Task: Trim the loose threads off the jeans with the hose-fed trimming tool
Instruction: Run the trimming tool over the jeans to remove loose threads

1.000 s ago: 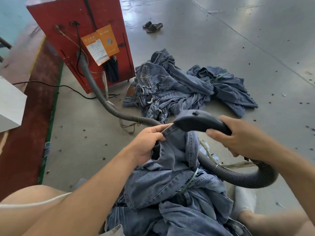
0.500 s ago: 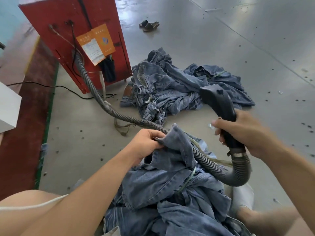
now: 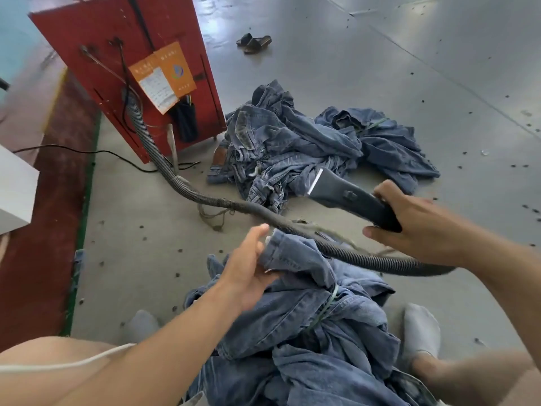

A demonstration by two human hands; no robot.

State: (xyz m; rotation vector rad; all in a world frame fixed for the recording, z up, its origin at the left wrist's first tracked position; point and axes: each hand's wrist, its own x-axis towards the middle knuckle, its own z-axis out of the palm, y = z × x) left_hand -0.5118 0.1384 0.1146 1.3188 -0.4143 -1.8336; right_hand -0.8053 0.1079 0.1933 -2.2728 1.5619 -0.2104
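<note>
1. My landmark is the bundle of jeans [image 3: 307, 323] heaped between my feet; everything below is placed from it.
2. My left hand [image 3: 248, 276] lies against the raised cuff end at the top of the bundle, fingers mostly straight and the thumb up. It looks like it is propping the hem up for the blade, but whether any finger pinches the cloth I cannot tell.
3. My right hand [image 3: 418, 227] is clenched around the handle of the trimming tool [image 3: 348, 197], held up beyond the bundle and to its right. The bright cutting edge points away from the cuff, toward the far pile, so I judge it is lifted clear, not cutting.
4. The hose [image 3: 234, 208] runs from the tool across the top of the bundle, close to the cuff, and back to the red machine [image 3: 117, 54] beyond the bundle on the left. That slack gives my tool hand room to swing.
5. A second pile of jeans [image 3: 292, 148] sits on the floor past the bundle, near the machine. I cannot tell whether those are done.
6. A green tie [image 3: 328, 306] binds the near bundle, keeping it together.
</note>
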